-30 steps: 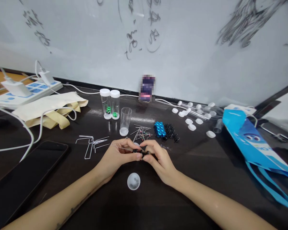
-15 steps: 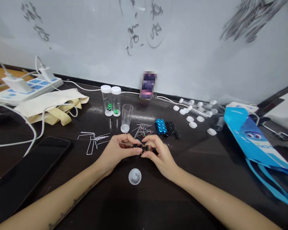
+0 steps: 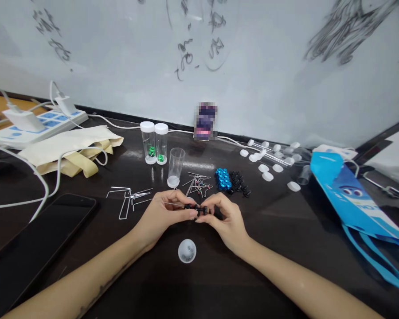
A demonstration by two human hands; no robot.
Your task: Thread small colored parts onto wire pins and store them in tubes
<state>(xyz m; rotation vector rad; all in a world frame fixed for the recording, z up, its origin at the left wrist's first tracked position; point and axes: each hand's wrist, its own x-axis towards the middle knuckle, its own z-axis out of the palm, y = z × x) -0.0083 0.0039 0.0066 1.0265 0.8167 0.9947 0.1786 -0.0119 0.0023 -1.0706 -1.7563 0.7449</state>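
My left hand (image 3: 164, 215) is closed in a pinch on a small black spool-like part (image 3: 202, 210); a thin metal wire (image 3: 173, 204) runs back from it across my fingers. At the part's other end, the fingertips of my right hand (image 3: 229, 223) are pinched round it. Below the hands sits a small white cup or cap (image 3: 187, 246) with tiny dark bits inside. Just beyond them lie thin metal pins (image 3: 198, 182) in a loose pile, rows of shiny blue parts (image 3: 223, 178) and several black parts (image 3: 240, 182). An uncapped clear tube (image 3: 177, 161) stands behind my left hand.
Two capped tubes (image 3: 153, 138) with green pieces stand farther back. Bent metal rods (image 3: 127, 198) and a dark phone (image 3: 49, 243) lie left. White caps (image 3: 267, 176) and clear tubes are scattered right, beside a blue bag (image 3: 349, 195). A power strip (image 3: 36, 126) sits far left.
The camera view has tilted up slightly, so the scene sits a little lower. Both hands keep the black part between them; my right fingertips have shifted slightly on its end.
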